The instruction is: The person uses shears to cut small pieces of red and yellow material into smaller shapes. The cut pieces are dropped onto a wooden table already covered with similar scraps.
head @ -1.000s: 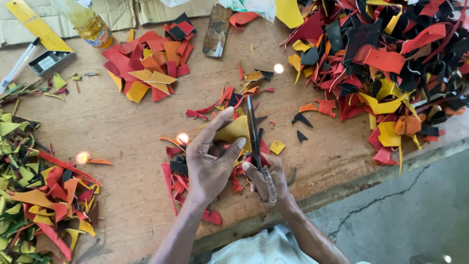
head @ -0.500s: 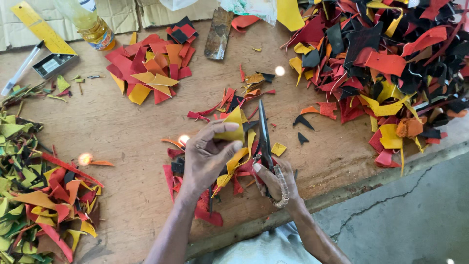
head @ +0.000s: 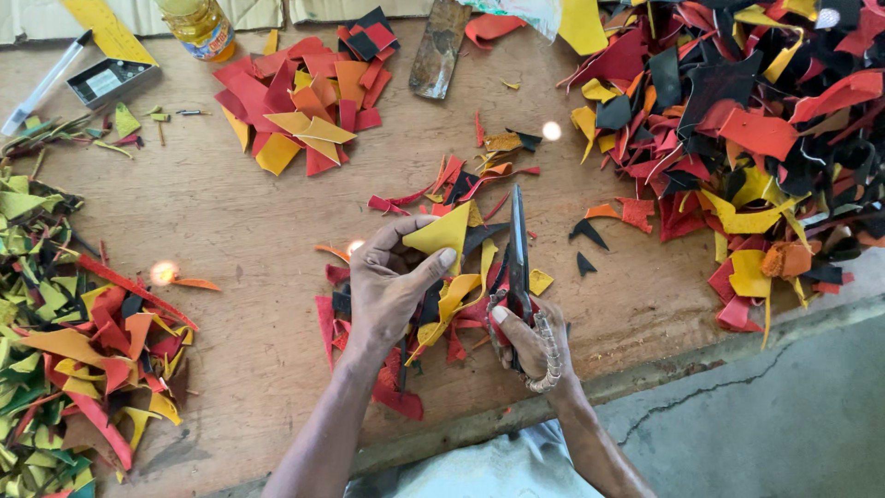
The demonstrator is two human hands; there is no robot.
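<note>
The person's left hand (head: 387, 286) is pinching a yellow, roughly triangular scrap of leather-like material (head: 441, 232), the thumb pressing on its lower edge and the fingers curling behind its upper left edge, so the fingers are clamped on it. Just to the right of those fingers, the right hand (head: 527, 343) is gripping the handles of a pair of dark metal scissors (head: 517, 249), fingers closed round the loops; the blades are pointing away from the body and look drawn together, standing just beside the yellow scrap's right edge. Under and between both hands a small heap of red, yellow and black offcuts (head: 433, 323) is lying on the worn wooden tabletop (head: 258, 221). Beyond the fingertips, a few more red and orange slivers (head: 479, 175) are scattering across the wood. Farther off to the left of the left hand, a mixed green, red and yellow pile (head: 64, 341) is spreading along the edge; ahead and left, a neat stack of red and yellow cut pieces (head: 304, 101) is sitting, and far to the right a big jumble of red, black and yellow scraps (head: 756, 120) is sprawling.
</note>
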